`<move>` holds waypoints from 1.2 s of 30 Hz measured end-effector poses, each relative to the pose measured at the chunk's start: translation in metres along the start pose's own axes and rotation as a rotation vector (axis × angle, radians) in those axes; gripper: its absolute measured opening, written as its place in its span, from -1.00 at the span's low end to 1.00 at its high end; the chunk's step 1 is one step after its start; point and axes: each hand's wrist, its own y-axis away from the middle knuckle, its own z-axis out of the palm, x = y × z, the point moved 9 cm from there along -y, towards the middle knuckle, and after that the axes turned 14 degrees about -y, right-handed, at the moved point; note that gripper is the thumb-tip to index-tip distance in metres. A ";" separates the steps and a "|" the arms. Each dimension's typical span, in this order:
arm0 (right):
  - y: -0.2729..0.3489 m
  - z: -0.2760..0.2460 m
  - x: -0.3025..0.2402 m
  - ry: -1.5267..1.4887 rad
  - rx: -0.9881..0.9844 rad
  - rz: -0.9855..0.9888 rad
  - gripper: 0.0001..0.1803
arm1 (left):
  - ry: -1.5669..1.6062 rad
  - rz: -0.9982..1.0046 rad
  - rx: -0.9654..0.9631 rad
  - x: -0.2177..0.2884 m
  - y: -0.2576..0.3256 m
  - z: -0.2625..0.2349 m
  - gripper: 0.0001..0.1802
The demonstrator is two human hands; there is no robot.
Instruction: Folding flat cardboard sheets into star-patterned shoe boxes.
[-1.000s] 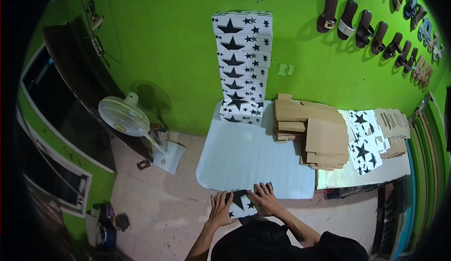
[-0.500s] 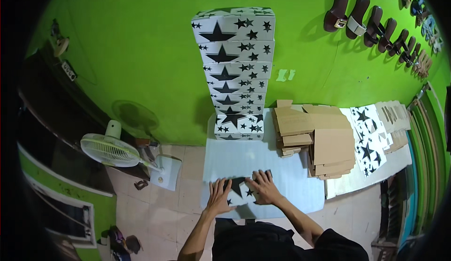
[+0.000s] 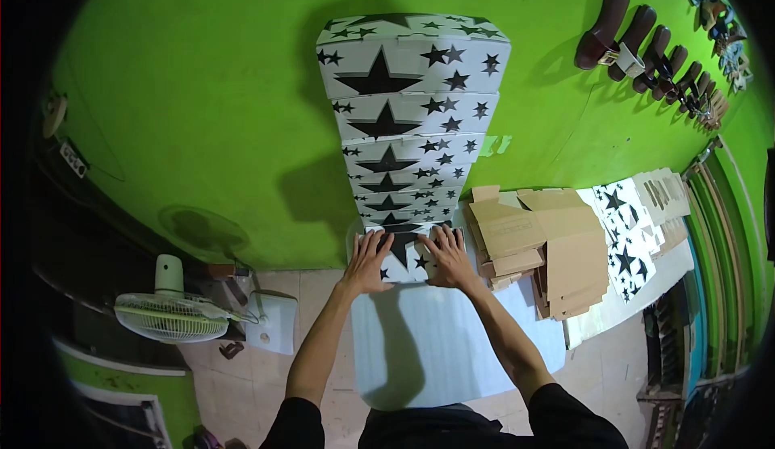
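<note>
A white shoebox-like carton [image 3: 401,265] printed with black stars is between my hands, at the foot of a tall stack of matching boxes [image 3: 416,81]. My left hand [image 3: 365,263] grips its left side, fingers spread over the top and thumb toward the near face. On the opposite side my right hand [image 3: 449,260] holds it likewise. The carton covers the front box at the stack's base; whether it rests on that box or hovers just above, I cannot tell. Below it stretches the pale tabletop [image 3: 476,352].
Right of the stack lie flattened brown cardboard pieces [image 3: 569,247] and star-printed sheets [image 3: 622,247]. Sandals [image 3: 605,29] hang on the green wall [image 3: 242,86]. At the left stands a fan [image 3: 171,316], beside a white stool-like surface [image 3: 272,320].
Both hands have carried the carton forward from the table's near edge to the foot of the stack. My view has shifted closer to the stack.
</note>
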 end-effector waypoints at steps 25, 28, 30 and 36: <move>-0.030 0.019 0.031 0.017 0.014 -0.022 0.00 | -0.071 -0.005 0.123 -0.012 -0.028 0.037 -0.01; -0.030 0.016 0.022 0.195 0.038 -0.061 0.09 | -0.081 -0.018 0.148 -0.009 -0.027 0.028 0.06; -0.020 0.017 0.015 0.101 -0.046 -0.017 0.20 | -0.064 -0.054 0.146 -0.005 -0.019 0.015 0.16; 0.071 0.006 -0.021 0.030 -0.013 -0.009 0.22 | 0.019 -0.117 0.176 0.052 0.043 -0.006 0.14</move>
